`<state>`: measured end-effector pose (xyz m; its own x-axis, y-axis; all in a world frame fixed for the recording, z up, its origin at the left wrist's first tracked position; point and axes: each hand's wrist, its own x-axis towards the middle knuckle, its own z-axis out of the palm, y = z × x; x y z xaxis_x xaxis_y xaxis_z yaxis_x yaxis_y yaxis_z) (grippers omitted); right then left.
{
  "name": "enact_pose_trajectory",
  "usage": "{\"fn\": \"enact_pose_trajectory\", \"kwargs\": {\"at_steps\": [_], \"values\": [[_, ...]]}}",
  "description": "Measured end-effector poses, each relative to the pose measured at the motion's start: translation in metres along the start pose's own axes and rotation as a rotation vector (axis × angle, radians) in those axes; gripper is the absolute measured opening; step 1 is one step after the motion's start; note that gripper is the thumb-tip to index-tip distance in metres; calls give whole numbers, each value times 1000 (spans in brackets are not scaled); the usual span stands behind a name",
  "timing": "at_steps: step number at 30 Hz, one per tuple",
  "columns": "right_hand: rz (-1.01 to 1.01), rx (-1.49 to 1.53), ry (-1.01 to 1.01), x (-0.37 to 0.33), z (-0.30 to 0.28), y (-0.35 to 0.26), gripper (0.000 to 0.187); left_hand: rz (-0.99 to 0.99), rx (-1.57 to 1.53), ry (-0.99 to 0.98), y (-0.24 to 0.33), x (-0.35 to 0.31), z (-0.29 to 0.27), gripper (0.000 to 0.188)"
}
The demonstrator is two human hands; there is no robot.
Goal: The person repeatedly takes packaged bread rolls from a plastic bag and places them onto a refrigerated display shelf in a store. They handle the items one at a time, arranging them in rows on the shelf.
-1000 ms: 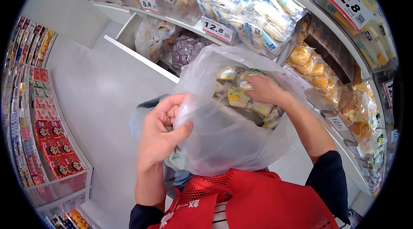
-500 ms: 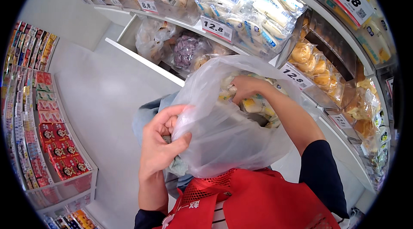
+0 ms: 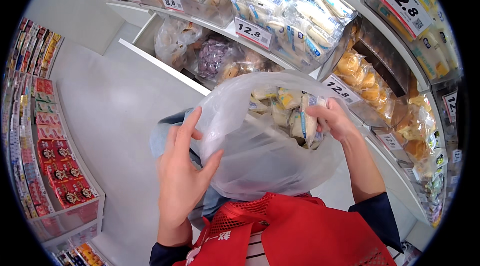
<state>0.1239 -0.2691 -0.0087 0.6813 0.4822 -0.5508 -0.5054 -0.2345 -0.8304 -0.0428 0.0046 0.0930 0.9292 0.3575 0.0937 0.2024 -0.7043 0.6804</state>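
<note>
A large translucent white plastic bag (image 3: 265,166) stands gaping in front of me. Inside it lie several small wrapped breads (image 3: 281,112), pale with yellow and blue print. My right hand (image 3: 339,120) is at the bag's right side, its fingers closed round a wrapped bread (image 3: 310,122) with a clear wrapper. Beside the left rim of the bag is my left hand (image 3: 182,173), fingers spread and thumb apart, with nothing gripped; whether a fingertip touches the plastic I cannot tell. The lower contents of the bag are hidden.
Ahead, a white drawer (image 3: 165,66) is pulled out, holding bagged goods, one purple (image 3: 216,58). Above it, shelf bins hold white wrapped breads (image 3: 295,11) and golden buns (image 3: 367,73). Price cards (image 3: 253,32) line the shelf edge. A snack rack (image 3: 65,173) stands left.
My left hand has let go of the bag's rim and spread its fingers. My right hand has moved right and up inside the bag, now with a wrapped bread in its grip.
</note>
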Motion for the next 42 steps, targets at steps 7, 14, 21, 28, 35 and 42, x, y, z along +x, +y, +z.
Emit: {"fn": "enact_pose_trajectory", "kwargs": {"at_steps": [7, 14, 21, 28, 35, 42], "values": [[57, 424, -73, -39, 69, 7, 23, 214, -169, -370, 26, -1, 33, 68], [104, 366, -172, -50, 79, 6, 26, -99, -388, -576, 8, 5, 61, 66], [134, 329, -271, -89, 50, -61, 39, -389, -966, -532, -29, 0, 67, 47], [-794, -1020, 591, -36, 7, -141, 37, -399, -999, -481, -33, -3, 65, 46], [-902, -1219, 840, 20, -11, -127, 43, -479, -994, -454, -35, -4, 62, 48], [-790, -659, 509, -41, 51, -107, 39, -447, -1081, -562, -36, -6, 56, 66]]}}
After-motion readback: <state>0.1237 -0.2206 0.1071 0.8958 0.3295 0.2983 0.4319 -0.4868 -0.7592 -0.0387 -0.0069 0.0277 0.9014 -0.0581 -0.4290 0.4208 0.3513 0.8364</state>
